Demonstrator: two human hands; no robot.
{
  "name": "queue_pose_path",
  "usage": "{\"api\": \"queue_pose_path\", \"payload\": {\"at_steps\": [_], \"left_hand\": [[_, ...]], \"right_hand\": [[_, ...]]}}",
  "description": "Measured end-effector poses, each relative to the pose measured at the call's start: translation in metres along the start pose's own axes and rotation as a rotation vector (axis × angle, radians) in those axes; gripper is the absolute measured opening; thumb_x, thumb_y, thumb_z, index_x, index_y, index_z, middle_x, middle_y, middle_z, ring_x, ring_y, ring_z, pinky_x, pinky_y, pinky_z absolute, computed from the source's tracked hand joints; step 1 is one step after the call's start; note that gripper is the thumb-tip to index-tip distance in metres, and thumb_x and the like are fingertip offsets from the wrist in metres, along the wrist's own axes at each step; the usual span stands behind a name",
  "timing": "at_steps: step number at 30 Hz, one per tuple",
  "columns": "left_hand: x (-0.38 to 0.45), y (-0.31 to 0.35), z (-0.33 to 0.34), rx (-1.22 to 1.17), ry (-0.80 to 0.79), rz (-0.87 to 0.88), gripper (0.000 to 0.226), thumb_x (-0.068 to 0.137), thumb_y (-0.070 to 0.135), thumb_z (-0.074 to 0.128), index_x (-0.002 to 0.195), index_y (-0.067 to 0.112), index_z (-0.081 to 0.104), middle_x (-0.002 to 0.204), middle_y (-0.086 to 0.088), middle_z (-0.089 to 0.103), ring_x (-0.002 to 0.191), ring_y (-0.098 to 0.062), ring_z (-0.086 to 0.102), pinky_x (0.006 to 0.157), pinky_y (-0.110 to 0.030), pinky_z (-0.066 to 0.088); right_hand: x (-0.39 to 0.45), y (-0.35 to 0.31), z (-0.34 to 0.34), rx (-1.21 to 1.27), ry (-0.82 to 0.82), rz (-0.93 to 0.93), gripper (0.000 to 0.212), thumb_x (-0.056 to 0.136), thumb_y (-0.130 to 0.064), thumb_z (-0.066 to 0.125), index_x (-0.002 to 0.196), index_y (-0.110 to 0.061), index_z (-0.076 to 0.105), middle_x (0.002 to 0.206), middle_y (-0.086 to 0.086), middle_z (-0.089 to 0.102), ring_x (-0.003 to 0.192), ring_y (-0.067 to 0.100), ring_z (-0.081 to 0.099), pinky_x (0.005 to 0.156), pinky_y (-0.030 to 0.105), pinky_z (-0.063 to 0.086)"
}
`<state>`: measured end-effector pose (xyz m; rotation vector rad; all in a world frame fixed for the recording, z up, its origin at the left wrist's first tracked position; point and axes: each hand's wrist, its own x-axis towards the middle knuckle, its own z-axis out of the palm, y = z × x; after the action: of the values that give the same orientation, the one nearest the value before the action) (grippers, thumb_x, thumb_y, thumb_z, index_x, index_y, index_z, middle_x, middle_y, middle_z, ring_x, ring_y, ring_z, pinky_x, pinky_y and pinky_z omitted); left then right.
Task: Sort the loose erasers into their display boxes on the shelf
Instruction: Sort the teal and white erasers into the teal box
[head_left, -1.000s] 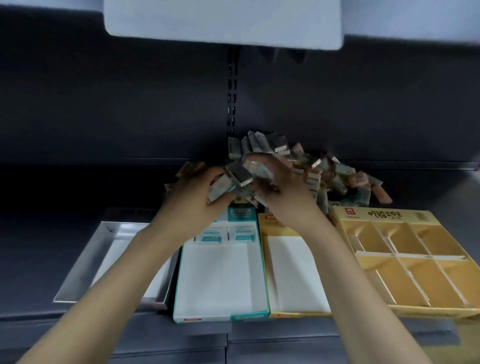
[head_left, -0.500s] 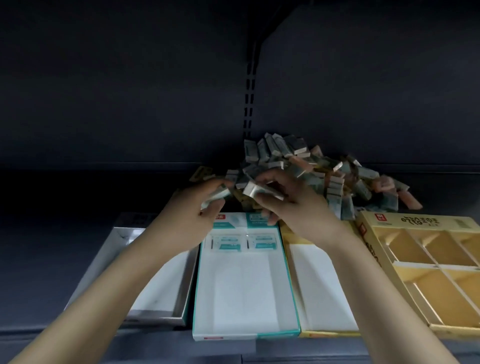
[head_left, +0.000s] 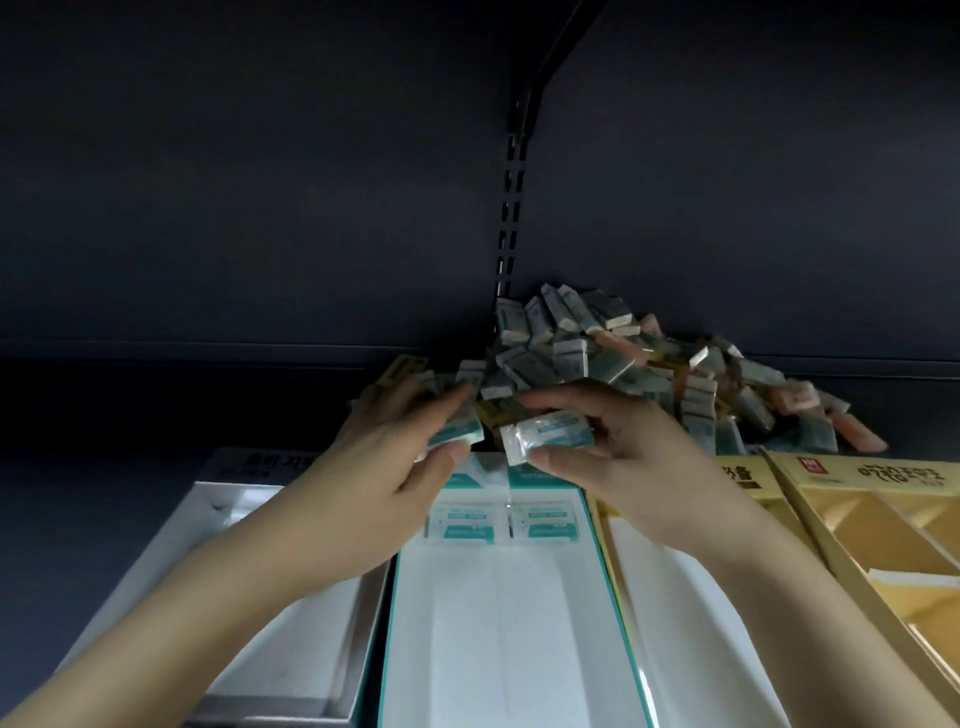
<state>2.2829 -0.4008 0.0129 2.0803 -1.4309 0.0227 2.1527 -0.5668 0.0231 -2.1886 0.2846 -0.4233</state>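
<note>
Both hands are up at the back of the shelf, right in front of the pile of loose erasers (head_left: 613, 364), which is heaped against the dark rear wall just right of the slotted upright (head_left: 511, 208). The right hand (head_left: 623, 457) pinches a teal-and-white wrapped eraser (head_left: 545, 435) between thumb and fingers, holding it crossways above the far end of the teal-edged box (head_left: 509, 623). The left hand (head_left: 395, 467) grips a second teal eraser (head_left: 457, 428), thumb underneath and fingers over the top, just left of the other one (the two erasers are close together but not touching, as far as I can see). Down in that teal-edged box, two matching erasers (head_left: 501, 522) already lie side by side at the far end, with bare white floor in front of them. To its left sits a silver-rimmed box (head_left: 218, 519), white inside, partly under the left forearm. To its right is a yellow-edged box (head_left: 675, 597) with a white floor, and beyond that, at the right edge, a golden divided tray (head_left: 883, 519) with several compartments. The pile itself mixes grey-green, yellow and pinkish erasers, some spilling rightward behind the golden tray.
</note>
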Motion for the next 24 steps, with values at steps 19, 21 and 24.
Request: {"api": "queue_pose_path", "payload": {"at_steps": [19,21,24], "left_hand": [[-0.03,0.032,-0.006,0.215,-0.045,-0.097,0.034,0.082,0.043,0.064,0.115,0.044,0.057,0.081,0.033,0.03,0.08,0.0,0.026,0.082,-0.02,0.018],[-0.031,0.033,-0.002,0.239,-0.109,-0.078,0.032,0.082,0.045,0.062,0.114,0.045,0.057,0.083,0.031,0.039,0.083,0.003,0.033,0.08,-0.021,0.016],[-0.031,0.032,0.001,0.295,-0.183,-0.067,0.031,0.083,0.046,0.06,0.114,0.043,0.058,0.108,0.024,0.057,0.101,0.0,0.041,0.079,-0.023,0.015]], "right_hand": [[-0.032,-0.02,0.0,-0.455,-0.022,-0.101,0.026,0.084,-0.029,0.065,0.109,-0.032,0.062,0.095,-0.022,0.059,0.085,-0.002,0.055,0.071,0.012,0.044],[-0.037,-0.022,0.004,-0.54,-0.028,-0.124,0.025,0.084,-0.036,0.061,0.11,-0.035,0.059,0.087,-0.025,0.055,0.084,0.001,0.051,0.078,0.023,0.041],[-0.042,-0.022,0.01,-0.651,-0.043,-0.143,0.024,0.086,-0.042,0.057,0.108,-0.034,0.055,0.086,-0.022,0.052,0.09,0.007,0.048,0.09,0.036,0.037]]}}
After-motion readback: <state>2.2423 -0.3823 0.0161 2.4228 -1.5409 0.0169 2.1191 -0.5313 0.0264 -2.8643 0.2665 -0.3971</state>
